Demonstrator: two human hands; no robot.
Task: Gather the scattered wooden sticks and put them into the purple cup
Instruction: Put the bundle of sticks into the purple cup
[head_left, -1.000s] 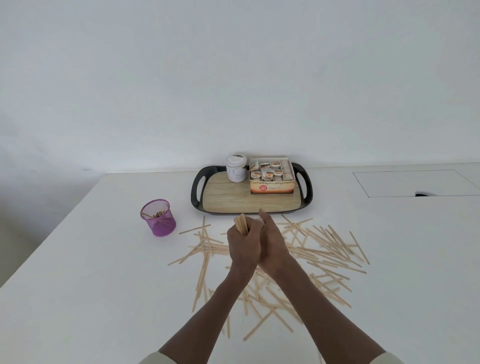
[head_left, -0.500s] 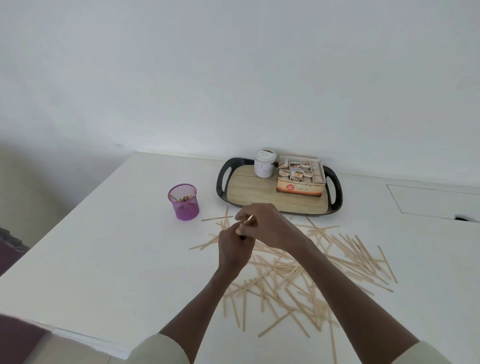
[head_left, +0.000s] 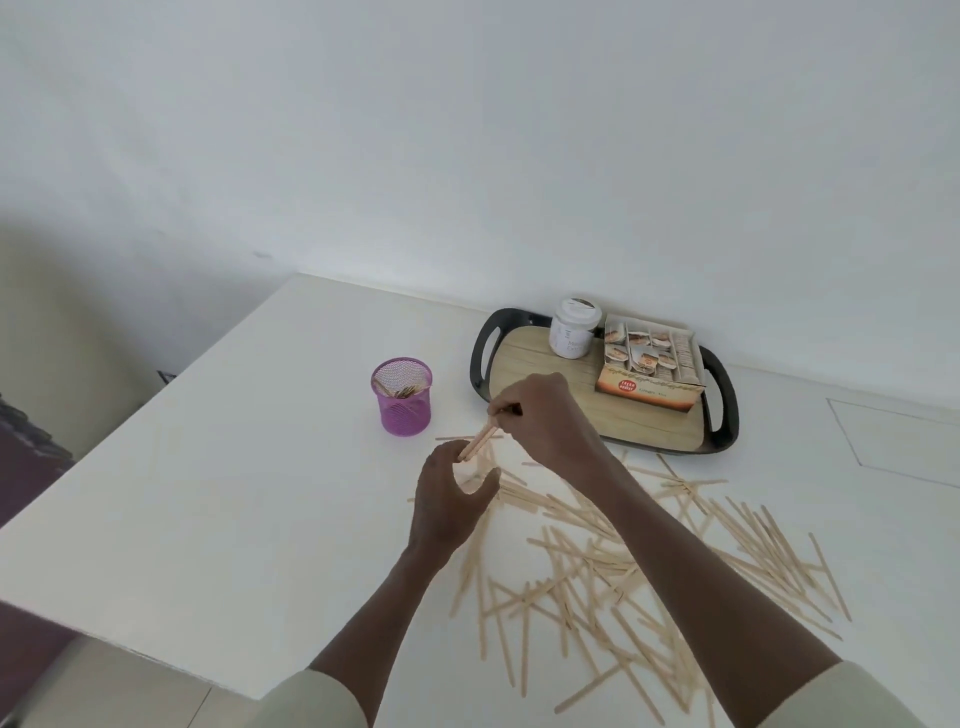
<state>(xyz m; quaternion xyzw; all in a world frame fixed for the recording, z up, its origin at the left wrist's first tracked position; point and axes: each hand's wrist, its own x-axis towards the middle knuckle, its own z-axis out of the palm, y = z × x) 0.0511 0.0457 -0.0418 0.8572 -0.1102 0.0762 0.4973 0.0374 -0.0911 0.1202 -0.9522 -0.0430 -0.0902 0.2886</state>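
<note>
A purple mesh cup (head_left: 401, 396) stands on the white table (head_left: 218, 499) with a few sticks inside. My right hand (head_left: 545, 421) pinches a small bundle of wooden sticks (head_left: 479, 441) by its upper end, just right of the cup. My left hand (head_left: 451, 499) is below the bundle with fingers and thumb spread in a loose curve, holding nothing. Several loose sticks (head_left: 649, 561) lie scattered across the table under and to the right of my arms.
A black-handled tray (head_left: 519, 364) with a wooden base sits behind the sticks, carrying a white jar (head_left: 572, 327) and an open box of tea bags (head_left: 649, 371). The table's left edge and near corner are close on the left.
The bundle passed from my left hand to my right hand. My left hand opened and dropped below it. The view swung left, shifting the cup and tray rightward.
</note>
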